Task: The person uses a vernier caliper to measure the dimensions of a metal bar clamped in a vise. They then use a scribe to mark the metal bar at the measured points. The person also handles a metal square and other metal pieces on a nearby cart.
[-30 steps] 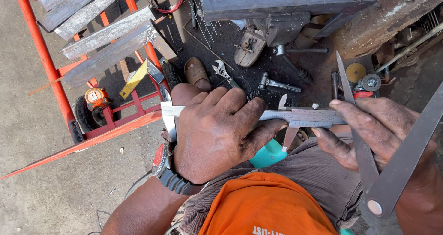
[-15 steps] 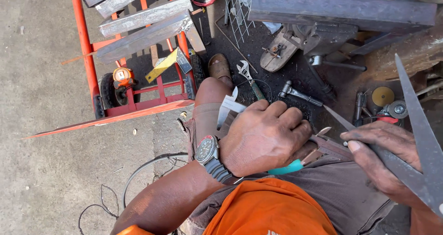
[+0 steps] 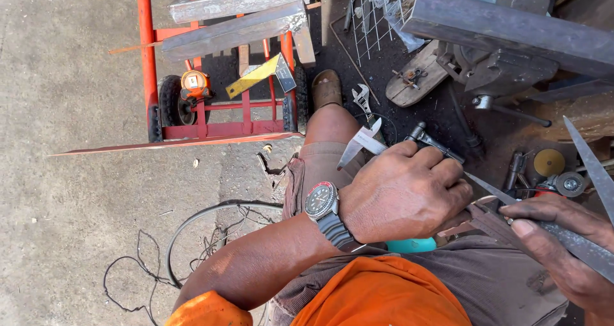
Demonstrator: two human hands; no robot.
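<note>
Leftward went the left hand (image 3: 404, 195), fist clamped on the caliper (image 3: 362, 142) over the knee; right hand (image 3: 563, 239) pinched the steel strip (image 3: 579, 243). Measuring step; next needed jaws seated squarely.

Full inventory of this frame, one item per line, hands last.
metal strip: 1, grey, across the lap under both hands
hand truck: 1, red, upper left on concrete
steel angle bars: 2 or more, grey, on the hand truck
tape measure: 1, orange, on the hand truck
square: 1, yellow, on the hand truck
wrench: 1, silver, ground by the knee
grinding discs: 2, right
watch: 1, black, left wrist
left hand: on the strip
right hand: pinching the strip
</note>
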